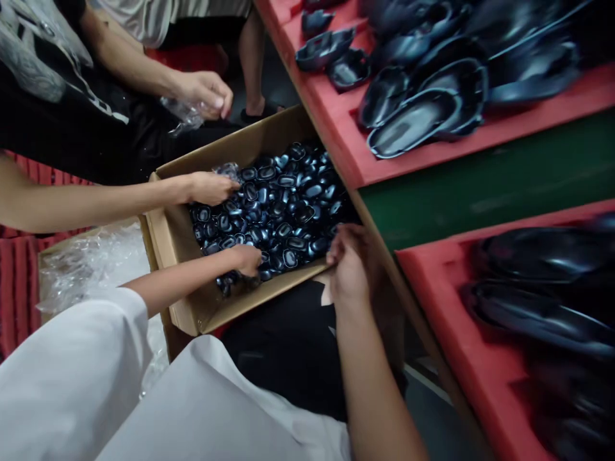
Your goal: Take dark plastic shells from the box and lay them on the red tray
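White-sleeved arms reach to an open brown cardboard box heaped with small glossy dark-blue plastic shells. Left hand curls closed over shells at the near edge; right hand pinches the box's near-right rim. Tugging that rim could, I judge, tip the box, spilling shells.

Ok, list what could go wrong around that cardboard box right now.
1. The cardboard box seems to rest tilted on a lap, and the small dark parts pile toward its lower edge, so they could spill.
2. The left hand and a co-worker's hand dig in the same pile and may bump.
3. The right hand sits close under the shelf edge and could knock it.
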The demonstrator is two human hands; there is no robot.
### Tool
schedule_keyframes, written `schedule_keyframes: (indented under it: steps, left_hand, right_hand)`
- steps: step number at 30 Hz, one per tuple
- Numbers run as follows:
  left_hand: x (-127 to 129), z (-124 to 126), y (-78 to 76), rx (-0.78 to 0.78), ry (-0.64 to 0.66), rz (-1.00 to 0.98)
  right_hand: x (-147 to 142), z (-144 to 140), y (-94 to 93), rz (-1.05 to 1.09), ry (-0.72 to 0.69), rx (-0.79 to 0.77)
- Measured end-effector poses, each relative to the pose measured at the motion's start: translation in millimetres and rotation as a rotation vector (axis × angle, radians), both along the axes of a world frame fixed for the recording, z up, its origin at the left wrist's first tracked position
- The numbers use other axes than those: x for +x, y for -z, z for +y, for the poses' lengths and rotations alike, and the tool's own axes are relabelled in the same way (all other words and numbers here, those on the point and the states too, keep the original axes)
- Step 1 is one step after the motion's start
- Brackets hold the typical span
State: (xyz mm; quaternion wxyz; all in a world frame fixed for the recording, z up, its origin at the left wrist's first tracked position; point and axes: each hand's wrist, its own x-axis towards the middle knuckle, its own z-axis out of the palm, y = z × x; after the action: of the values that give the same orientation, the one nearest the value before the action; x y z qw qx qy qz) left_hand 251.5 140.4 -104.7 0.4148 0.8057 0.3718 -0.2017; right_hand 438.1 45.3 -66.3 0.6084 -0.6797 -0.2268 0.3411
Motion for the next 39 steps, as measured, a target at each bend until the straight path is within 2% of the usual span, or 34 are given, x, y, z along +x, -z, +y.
schedule_keyframes:
  steps: [2,3,5,7,9,11,14,16,19,22,25,28,30,32,36,39]
  left_hand:
    - [-2.0,18.5,-27.1,-0.093,0.055,-0.143]
    - [-5.5,24.1,-40.6,-0.135,0.039,-0.254]
    - [-16.2,27.4,-63.4,-0.173,-0.094,-0.469]
    - [-27.8,22.7,-76.6,-0.148,-0.242,-0.579]
    - [-35.7,15.2,-79.5,-0.084,-0.336,-0.625]
    - [-37.3,8.2,-75.6,0.030,-0.456,-0.658]
    - [-30.0,-0.5,-67.1,0.215,-0.773,-0.692]
    - [-22.5,-6.3,-63.7,0.188,-0.886,-0.705]
    - [-13.8,-15.0,-62.8,0.090,-0.820,-0.727]
    - [-12.9,-22.1,-66.0,0.120,-0.793,-0.813]
    - [-17.3,-27.6,-72.4,0.043,-0.796,-0.867]
    - [-18.9,-32.2,-79.0,-0.067,-0.799,-0.848]
    - [-16.7,-34.1,-81.9,-0.056,-0.799,-0.836]
    - [-13.9,-34.6,-83.3,0.023,-0.826,-0.832]
    - [-13.6,-34.4,-83.9,0.204,-0.910,-0.810]
    - [-17.2,-34.0,-84.9,0.210,-0.828,-0.777]
  right_hand:
    - [-8.9,-1.9,-8.9,-0.090,-0.063,-0.019]
    - [-13.2,-2.6,-13.9,-0.159,-0.137,-0.021]
    - [-20.3,-3.3,-23.2,-0.323,-0.319,0.003]
    - [-24.5,-2.7,-28.5,-0.466,-0.465,0.038]
    - [-26.1,-0.4,-28.6,-0.544,-0.555,0.062]
    - [-26.8,3.9,-24.7,-0.536,-0.570,0.057]
    - [-30.2,12.4,-17.8,-0.396,-0.426,0.008]
    - [-35.0,17.0,-16.5,-0.289,-0.368,0.006]
    - [-42.3,18.2,-20.1,-0.295,-0.489,0.040]
    - [-44.0,13.2,-26.3,-0.434,-0.646,0.051]
    - [-40.5,7.8,-30.8,-0.333,-0.697,0.131]
    - [-37.2,5.1,-32.6,-0.236,-0.621,0.161]
    - [-37.1,4.0,-33.5,-0.333,-0.487,0.156]
    - [-38.8,2.5,-34.5,-0.470,-0.381,0.198]
    - [-45.4,0.7,-31.5,-0.588,-0.479,0.298]
    - [-48.2,2.4,-23.9,-0.610,-0.391,0.185]
